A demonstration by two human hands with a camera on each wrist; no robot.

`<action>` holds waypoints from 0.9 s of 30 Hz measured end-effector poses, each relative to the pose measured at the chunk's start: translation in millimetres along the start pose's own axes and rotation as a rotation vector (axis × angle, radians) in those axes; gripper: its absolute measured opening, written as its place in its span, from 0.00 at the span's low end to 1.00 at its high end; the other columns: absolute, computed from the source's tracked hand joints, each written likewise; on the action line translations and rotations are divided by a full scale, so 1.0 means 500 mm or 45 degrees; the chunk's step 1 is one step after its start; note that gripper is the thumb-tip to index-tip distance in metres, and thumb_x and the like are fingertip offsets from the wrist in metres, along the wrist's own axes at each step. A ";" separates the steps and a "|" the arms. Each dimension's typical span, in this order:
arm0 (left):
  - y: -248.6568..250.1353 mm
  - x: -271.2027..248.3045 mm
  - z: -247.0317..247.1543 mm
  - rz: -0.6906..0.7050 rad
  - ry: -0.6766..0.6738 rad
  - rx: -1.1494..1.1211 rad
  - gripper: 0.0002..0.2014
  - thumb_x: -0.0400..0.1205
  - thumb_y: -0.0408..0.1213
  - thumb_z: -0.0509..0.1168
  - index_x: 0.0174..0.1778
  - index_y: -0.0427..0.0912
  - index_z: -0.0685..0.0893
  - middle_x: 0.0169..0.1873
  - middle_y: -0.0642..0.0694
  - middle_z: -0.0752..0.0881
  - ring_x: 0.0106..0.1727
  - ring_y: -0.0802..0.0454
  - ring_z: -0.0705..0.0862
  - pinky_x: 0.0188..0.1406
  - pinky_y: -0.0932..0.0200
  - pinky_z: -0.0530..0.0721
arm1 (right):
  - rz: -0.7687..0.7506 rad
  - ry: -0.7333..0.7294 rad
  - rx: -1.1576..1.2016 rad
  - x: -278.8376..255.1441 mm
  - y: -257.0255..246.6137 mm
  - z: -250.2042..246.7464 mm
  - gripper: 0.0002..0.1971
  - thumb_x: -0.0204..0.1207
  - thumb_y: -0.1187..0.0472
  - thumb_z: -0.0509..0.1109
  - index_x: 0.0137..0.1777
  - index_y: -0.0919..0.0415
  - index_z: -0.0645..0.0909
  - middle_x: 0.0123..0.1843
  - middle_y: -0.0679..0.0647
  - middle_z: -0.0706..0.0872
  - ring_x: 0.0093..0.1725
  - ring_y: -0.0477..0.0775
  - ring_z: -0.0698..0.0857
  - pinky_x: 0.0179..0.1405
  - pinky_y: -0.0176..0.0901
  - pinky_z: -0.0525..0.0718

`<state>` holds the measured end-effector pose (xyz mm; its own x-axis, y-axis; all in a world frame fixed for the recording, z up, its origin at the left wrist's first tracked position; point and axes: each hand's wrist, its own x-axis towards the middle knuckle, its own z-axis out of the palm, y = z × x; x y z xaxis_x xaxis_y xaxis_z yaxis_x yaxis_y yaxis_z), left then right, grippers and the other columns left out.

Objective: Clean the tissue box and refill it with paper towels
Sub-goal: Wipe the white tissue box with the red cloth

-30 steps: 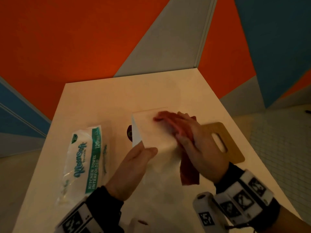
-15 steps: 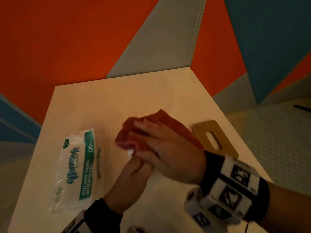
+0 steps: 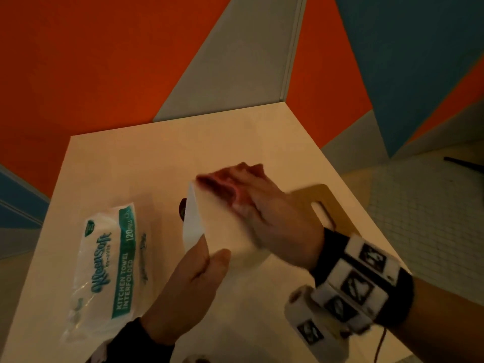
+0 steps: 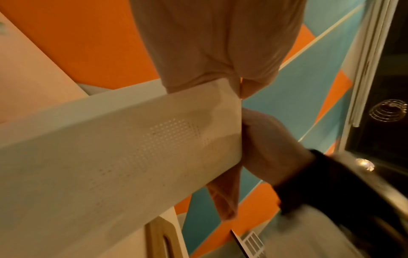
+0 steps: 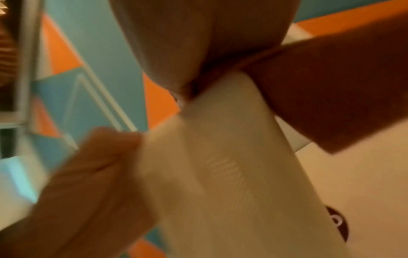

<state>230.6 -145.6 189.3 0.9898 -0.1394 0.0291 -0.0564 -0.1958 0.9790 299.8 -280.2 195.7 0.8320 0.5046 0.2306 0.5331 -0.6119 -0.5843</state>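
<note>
A white tissue box (image 3: 217, 231) stands on the pale table (image 3: 183, 142), one corner toward me. My left hand (image 3: 209, 258) grips its near corner, thumb on the top face and fingers down the side; in the left wrist view the perforated box wall (image 4: 110, 165) fills the frame. My right hand (image 3: 262, 200) lies flat on a red cloth (image 3: 220, 183) and presses it onto the box's far top edge. In the right wrist view the cloth (image 5: 331, 87) hangs out from under the palm. A green-and-white pack of paper towels (image 3: 110, 268) lies left of the box.
A wooden lid with a slot (image 3: 324, 197) lies flat on the table right of the box, partly under my right wrist. A small dark round object (image 3: 182, 209) sits behind the box's left face. Orange, grey and blue wall panels close off the table's far side.
My right hand has swept the red cloth from the near left part of the box top out to its far edge. The left hand keeps its grip on the box.
</note>
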 end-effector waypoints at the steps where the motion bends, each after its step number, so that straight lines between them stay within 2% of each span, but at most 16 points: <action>1: -0.007 0.002 -0.006 0.021 0.020 0.018 0.31 0.78 0.25 0.62 0.34 0.77 0.79 0.27 0.94 0.73 0.38 0.96 0.70 0.36 0.95 0.64 | -0.074 0.002 -0.056 -0.022 -0.016 0.009 0.19 0.81 0.55 0.53 0.70 0.56 0.70 0.73 0.59 0.75 0.69 0.47 0.62 0.72 0.25 0.44; 3: -0.023 0.004 -0.015 0.093 0.008 0.001 0.19 0.73 0.37 0.62 0.34 0.74 0.82 0.31 0.88 0.80 0.40 0.89 0.76 0.39 0.91 0.70 | -0.132 -0.046 -0.112 -0.070 -0.038 0.024 0.24 0.82 0.47 0.49 0.68 0.61 0.73 0.73 0.58 0.75 0.71 0.48 0.64 0.76 0.36 0.42; 5: -0.043 0.001 -0.019 0.085 -0.003 -0.029 0.11 0.68 0.49 0.57 0.34 0.66 0.84 0.30 0.72 0.86 0.35 0.77 0.81 0.36 0.82 0.76 | -0.187 -0.143 -0.157 -0.102 -0.039 0.028 0.29 0.81 0.42 0.44 0.71 0.60 0.69 0.76 0.53 0.69 0.74 0.49 0.64 0.78 0.41 0.51; 7: -0.056 -0.002 -0.021 0.074 -0.020 -0.067 0.10 0.67 0.52 0.55 0.31 0.55 0.79 0.27 0.61 0.85 0.33 0.68 0.80 0.34 0.77 0.77 | -0.263 -0.216 -0.268 -0.099 -0.024 0.019 0.29 0.80 0.40 0.42 0.74 0.56 0.63 0.78 0.52 0.64 0.77 0.51 0.62 0.79 0.48 0.56; 9: -0.055 -0.001 -0.018 0.121 -0.073 -0.034 0.11 0.69 0.49 0.54 0.38 0.52 0.81 0.33 0.56 0.87 0.33 0.62 0.82 0.35 0.78 0.77 | -0.255 -0.212 -0.317 -0.065 -0.013 0.014 0.28 0.80 0.41 0.45 0.75 0.55 0.61 0.79 0.55 0.64 0.78 0.57 0.62 0.79 0.57 0.59; 10: -0.047 0.001 -0.015 0.145 -0.079 0.012 0.12 0.69 0.48 0.54 0.43 0.58 0.81 0.37 0.57 0.87 0.33 0.60 0.82 0.35 0.80 0.76 | -0.222 -0.191 -0.319 -0.044 -0.013 0.012 0.28 0.79 0.43 0.48 0.75 0.57 0.62 0.79 0.57 0.65 0.78 0.60 0.63 0.77 0.60 0.61; 11: -0.039 0.004 -0.011 0.158 -0.072 0.037 0.13 0.70 0.49 0.54 0.44 0.69 0.80 0.40 0.64 0.86 0.36 0.65 0.82 0.36 0.83 0.74 | -0.205 -0.157 -0.321 -0.022 -0.016 0.012 0.29 0.78 0.44 0.50 0.75 0.58 0.63 0.79 0.58 0.66 0.77 0.61 0.64 0.75 0.63 0.62; 12: -0.030 0.005 -0.009 0.174 -0.051 0.045 0.16 0.70 0.48 0.55 0.44 0.80 0.76 0.41 0.75 0.84 0.39 0.73 0.81 0.38 0.87 0.73 | -0.203 -0.122 -0.329 0.000 -0.020 0.012 0.29 0.77 0.45 0.51 0.75 0.58 0.64 0.79 0.59 0.67 0.77 0.63 0.65 0.74 0.64 0.62; 14: -0.023 0.005 -0.004 0.185 -0.018 0.060 0.26 0.73 0.40 0.57 0.42 0.89 0.71 0.39 0.89 0.78 0.43 0.88 0.76 0.39 0.91 0.70 | -0.222 -0.086 -0.358 0.038 -0.031 0.005 0.28 0.79 0.45 0.53 0.75 0.59 0.64 0.77 0.60 0.69 0.75 0.64 0.68 0.74 0.61 0.64; 16: -0.022 0.005 0.000 0.151 -0.009 0.023 0.25 0.74 0.34 0.57 0.44 0.78 0.78 0.37 0.90 0.78 0.43 0.89 0.75 0.37 0.91 0.70 | -0.198 -0.069 -0.359 0.071 -0.028 -0.002 0.26 0.79 0.46 0.55 0.73 0.59 0.68 0.73 0.61 0.75 0.71 0.63 0.73 0.71 0.56 0.69; 18: -0.026 0.005 0.001 0.113 0.019 -0.029 0.19 0.76 0.30 0.58 0.47 0.65 0.74 0.37 0.91 0.78 0.44 0.89 0.76 0.38 0.91 0.70 | -0.067 -0.025 -0.249 0.092 -0.014 -0.007 0.22 0.79 0.46 0.53 0.65 0.58 0.75 0.62 0.60 0.83 0.60 0.61 0.80 0.61 0.52 0.75; 20: -0.033 0.003 0.002 0.102 0.022 -0.078 0.16 0.74 0.34 0.56 0.50 0.61 0.72 0.40 0.89 0.79 0.47 0.87 0.77 0.40 0.90 0.70 | 0.206 -0.017 0.031 0.089 0.008 -0.012 0.15 0.81 0.48 0.56 0.53 0.56 0.78 0.46 0.54 0.85 0.45 0.52 0.83 0.45 0.42 0.76; 22: -0.039 -0.002 0.001 0.089 0.019 -0.112 0.12 0.72 0.41 0.58 0.49 0.60 0.74 0.41 0.87 0.81 0.47 0.85 0.78 0.41 0.89 0.71 | 0.462 0.014 0.475 0.065 0.021 -0.012 0.08 0.80 0.53 0.61 0.53 0.54 0.78 0.37 0.45 0.82 0.35 0.41 0.81 0.34 0.33 0.77; 24: -0.040 -0.006 0.003 0.102 0.025 -0.101 0.11 0.68 0.49 0.56 0.45 0.59 0.76 0.40 0.85 0.82 0.45 0.84 0.78 0.39 0.88 0.72 | 0.581 0.091 0.798 0.029 0.020 -0.010 0.14 0.78 0.57 0.64 0.63 0.53 0.75 0.44 0.43 0.83 0.42 0.39 0.82 0.42 0.28 0.80; 25: -0.041 -0.006 0.004 0.099 0.030 -0.105 0.10 0.68 0.49 0.56 0.44 0.59 0.76 0.39 0.86 0.82 0.45 0.84 0.78 0.39 0.88 0.72 | 0.602 0.131 0.873 0.010 0.021 -0.007 0.17 0.77 0.57 0.65 0.65 0.51 0.73 0.48 0.41 0.82 0.48 0.39 0.82 0.50 0.33 0.81; 27: -0.045 -0.002 0.003 0.070 0.042 -0.134 0.09 0.71 0.42 0.57 0.44 0.61 0.75 0.37 0.88 0.80 0.43 0.87 0.77 0.38 0.90 0.71 | 0.600 0.158 0.938 -0.028 0.016 0.007 0.13 0.76 0.58 0.66 0.59 0.46 0.73 0.50 0.39 0.82 0.50 0.37 0.82 0.57 0.41 0.80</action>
<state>230.9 -142.5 167.2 0.9895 -0.1145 0.0886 -0.0987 -0.0852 0.9915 291.9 -290.1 185.3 0.9738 0.2027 -0.1027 -0.0683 -0.1701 -0.9831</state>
